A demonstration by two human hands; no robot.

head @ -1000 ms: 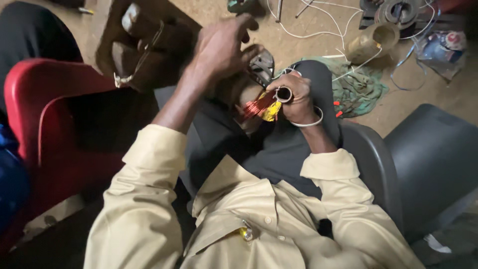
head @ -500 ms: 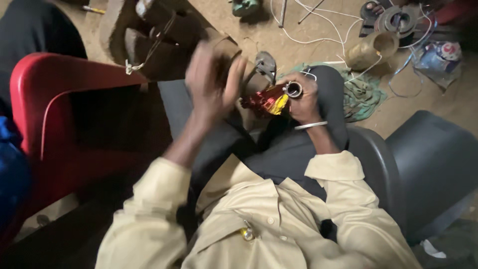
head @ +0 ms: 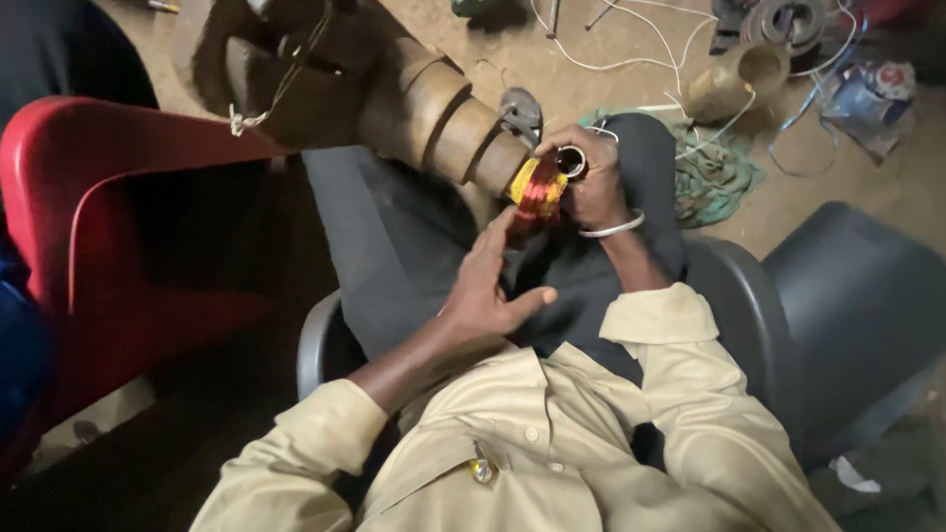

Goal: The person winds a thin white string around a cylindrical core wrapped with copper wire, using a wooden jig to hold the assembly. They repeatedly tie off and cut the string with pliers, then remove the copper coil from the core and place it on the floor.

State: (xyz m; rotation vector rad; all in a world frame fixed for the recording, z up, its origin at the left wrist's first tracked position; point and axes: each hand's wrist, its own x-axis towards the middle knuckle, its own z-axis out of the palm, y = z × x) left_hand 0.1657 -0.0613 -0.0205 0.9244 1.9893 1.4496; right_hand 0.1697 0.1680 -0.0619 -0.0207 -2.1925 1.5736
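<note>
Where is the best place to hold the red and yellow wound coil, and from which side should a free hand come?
Probably by the red wound body of the coil, coming from below on the person's own side. The right hand already covers the metal ring end, and the stepped wooden block closes off the far side. The left hand is open just beneath it.

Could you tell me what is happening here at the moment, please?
A seated person holds a small red and yellow wound coil in the right hand, against the end of a stepped wooden block. The left hand is open, fingertips reaching up to the coil's underside. Wires and metal parts lie on the dirt floor beyond.
</note>
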